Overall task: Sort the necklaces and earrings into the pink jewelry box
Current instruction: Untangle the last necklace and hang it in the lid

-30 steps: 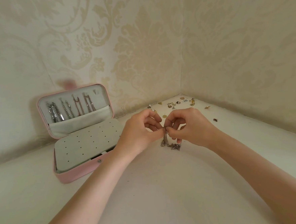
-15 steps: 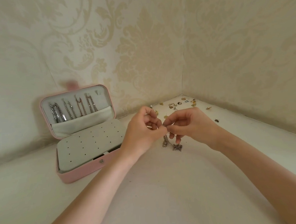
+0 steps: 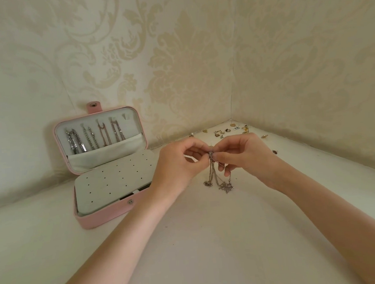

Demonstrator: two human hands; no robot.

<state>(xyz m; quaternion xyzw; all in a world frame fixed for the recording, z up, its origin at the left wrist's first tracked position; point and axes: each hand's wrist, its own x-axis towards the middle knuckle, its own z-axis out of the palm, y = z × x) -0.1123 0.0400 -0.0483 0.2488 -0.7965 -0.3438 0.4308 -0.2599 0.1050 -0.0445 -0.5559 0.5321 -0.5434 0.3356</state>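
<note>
While both hands meet in the middle of the white table top, they pinch a thin silver chain necklace between them. The left hand has its fingers curled, and its thumb and first finger squeeze the top of the chain. The right hand does the same from the other side, with its fingertips pressed on a small dark bunch of chain right next to the left hand's fingers. The rest of the necklace hangs down in loose loops, and its little sparkly charms touch the table just below the hands.

The open pink jewelry box with a snap tab sits on the table to the left of the hands, near the left wrist but not touching it. Its lid stands up against the wall. Inside the lid, four silver and rose chains hang in a row, with their ends tucked into a soft white pocket. The bottom half holds a flat grey board with small holes.

Far back in the corner, behind the hands, lots of tiny gold and silver earrings lie spread out on the table. One small dark earring lies alone to the right of the right hand.

The walls are covered in cream wallpaper with a leafy pattern
</note>
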